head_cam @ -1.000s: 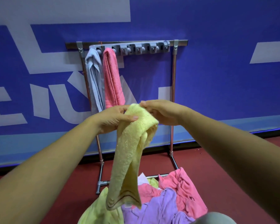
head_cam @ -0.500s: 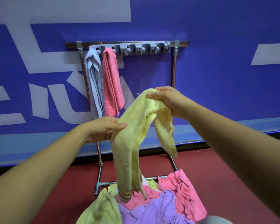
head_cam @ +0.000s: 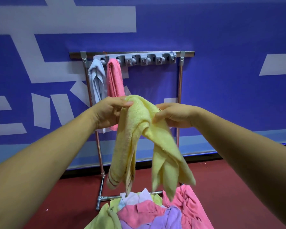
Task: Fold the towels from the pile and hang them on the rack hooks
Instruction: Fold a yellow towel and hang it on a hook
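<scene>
Yellow terry: the yellow towel (head_cam: 135, 129) drapes between both hands, its two halves dangling below them. The left hand (head_cam: 108, 113) pinches the top fold, and the right hand (head_cam: 173, 115) clamps the bunched cloth just beside it. The folding looks nearly done. Next, it must be lifted to a free hook (head_cam: 130, 61) above the hands, right of the hung pink towel (head_cam: 114, 76). The pile (head_cam: 155, 214) lies below.

A: yellow towel (head_cam: 139, 129) status?
B: held up mid-frame, doubled over its top fold, two halves hanging, striped end at 7 o'clock.
A: rack (head_cam: 180, 80)?
B: 12 o'clock. grey towel (head_cam: 97, 80) and pink towel (head_cam: 114, 80) hang at the left end of the hooks (head_cam: 144, 61). pile (head_cam: 147, 212) at 6 o'clock.
</scene>
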Demonstrator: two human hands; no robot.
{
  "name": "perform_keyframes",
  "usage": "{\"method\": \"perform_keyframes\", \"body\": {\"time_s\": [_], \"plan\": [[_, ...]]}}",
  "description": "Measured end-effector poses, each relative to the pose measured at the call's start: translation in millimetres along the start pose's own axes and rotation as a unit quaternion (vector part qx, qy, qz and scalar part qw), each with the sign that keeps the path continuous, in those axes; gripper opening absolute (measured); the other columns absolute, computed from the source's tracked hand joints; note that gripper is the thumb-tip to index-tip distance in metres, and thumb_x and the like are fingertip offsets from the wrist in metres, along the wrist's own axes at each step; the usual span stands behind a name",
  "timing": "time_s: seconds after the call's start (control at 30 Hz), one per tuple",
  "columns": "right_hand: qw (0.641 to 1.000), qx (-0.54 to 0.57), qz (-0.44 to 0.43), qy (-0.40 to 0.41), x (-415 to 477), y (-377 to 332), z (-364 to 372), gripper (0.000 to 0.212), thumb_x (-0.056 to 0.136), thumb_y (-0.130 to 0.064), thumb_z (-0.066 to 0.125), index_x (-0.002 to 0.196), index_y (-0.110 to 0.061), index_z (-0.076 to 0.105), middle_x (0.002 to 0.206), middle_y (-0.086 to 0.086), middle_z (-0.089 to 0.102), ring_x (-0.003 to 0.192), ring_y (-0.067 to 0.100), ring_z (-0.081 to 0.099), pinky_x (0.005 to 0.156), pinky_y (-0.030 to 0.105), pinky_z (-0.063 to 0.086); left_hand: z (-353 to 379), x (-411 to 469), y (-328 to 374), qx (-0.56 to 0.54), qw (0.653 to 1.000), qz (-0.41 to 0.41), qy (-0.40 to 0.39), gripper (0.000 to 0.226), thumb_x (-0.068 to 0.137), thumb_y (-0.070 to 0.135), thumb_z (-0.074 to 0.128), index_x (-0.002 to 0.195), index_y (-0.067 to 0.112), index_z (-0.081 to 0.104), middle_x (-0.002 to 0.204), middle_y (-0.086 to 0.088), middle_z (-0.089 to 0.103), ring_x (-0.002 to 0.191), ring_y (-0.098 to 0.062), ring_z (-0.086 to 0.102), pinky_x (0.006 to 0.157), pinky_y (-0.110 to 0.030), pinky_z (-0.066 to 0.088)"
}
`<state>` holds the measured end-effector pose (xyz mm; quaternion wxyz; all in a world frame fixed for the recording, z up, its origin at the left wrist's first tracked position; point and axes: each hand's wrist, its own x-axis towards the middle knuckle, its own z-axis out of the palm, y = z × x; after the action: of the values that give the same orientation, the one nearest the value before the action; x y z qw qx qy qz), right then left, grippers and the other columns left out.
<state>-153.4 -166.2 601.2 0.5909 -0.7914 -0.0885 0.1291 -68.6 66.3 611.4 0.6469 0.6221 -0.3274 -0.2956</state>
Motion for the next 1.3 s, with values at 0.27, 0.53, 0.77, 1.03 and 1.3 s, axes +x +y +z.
{"method": "perform_keyframes", "body": {"time_s": [0.27, 0.53, 0.77, 1.03, 1.3], "plan": [[0.991, 0.102, -0.088, 0.001, 26, -25, -14, 0.016, 0.1, -0.012, 0.052, 0.097, -0.001, 0.065, 0.08, 0.01, 0.071, 0.071, 0.021, 0.068, 0.069, 0.03, 0.056, -27, 34, 27, 0.046, 0.999, -0.012, -0.01, 0.044, 0.083, 0.019, 0.062, 0.124, 0.002, 0.063, 0.101, -0.012, 0.065, 0.083, -0.021, 0.065, 0.074, -0.027, 0.056], [0.978, -0.074, -0.071, 0.184, 78, -54, -72, 0.013, 0.086, -0.008, 0.072, 0.088, -0.009, 0.059, 0.08, 0.01, 0.061, 0.074, 0.024, 0.058, 0.067, 0.036, 0.047, -53, 91, 48, 0.257, 0.966, -0.006, 0.033, 0.052, 0.081, 0.04, 0.075, 0.11, -0.002, 0.068, 0.105, -0.026, 0.066, 0.094, -0.03, 0.058, 0.087, -0.043, 0.043], [0.956, -0.133, -0.087, 0.245, 118, -87, -114, 0.029, 0.089, -0.023, 0.075, 0.103, 0.001, 0.071, 0.078, 0.005, 0.07, 0.068, 0.016, 0.066, 0.062, 0.029, 0.054, -74, 155, 85, 0.252, 0.965, 0.039, 0.063, 0.031, 0.084, 0.026, 0.069, 0.097, -0.002, 0.063, 0.089, -0.015, 0.057, 0.084, -0.025, 0.054, 0.072, -0.03, 0.044], [0.936, -0.14, -0.117, 0.3, 176, -102, -151, 0.019, 0.089, -0.023, 0.074, 0.095, -0.005, 0.071, 0.084, 0.005, 0.07, 0.077, 0.019, 0.065, 0.073, 0.034, 0.054, -121, 209, 122, 0.401, 0.893, 0.097, 0.179, 0.022, 0.073, 0.023, 0.065, 0.087, 0.005, 0.066, 0.08, -0.011, 0.052, 0.076, -0.021, 0.046, 0.075, -0.033, 0.035], [0.824, -0.355, -0.164, 0.41, 256, -132, -146, 0.025, 0.09, -0.02, 0.064, 0.107, -0.002, 0.067, 0.095, 0.007, 0.062, 0.09, 0.025, 0.062, 0.075, 0.035, 0.05, -170, 233, 121, 0.542, 0.786, 0.085, 0.287, 0.019, 0.094, 0.027, 0.058, 0.095, 0.01, 0.068, 0.079, -0.004, 0.058, 0.07, -0.019, 0.05, 0.059, -0.029, 0.035]]}}
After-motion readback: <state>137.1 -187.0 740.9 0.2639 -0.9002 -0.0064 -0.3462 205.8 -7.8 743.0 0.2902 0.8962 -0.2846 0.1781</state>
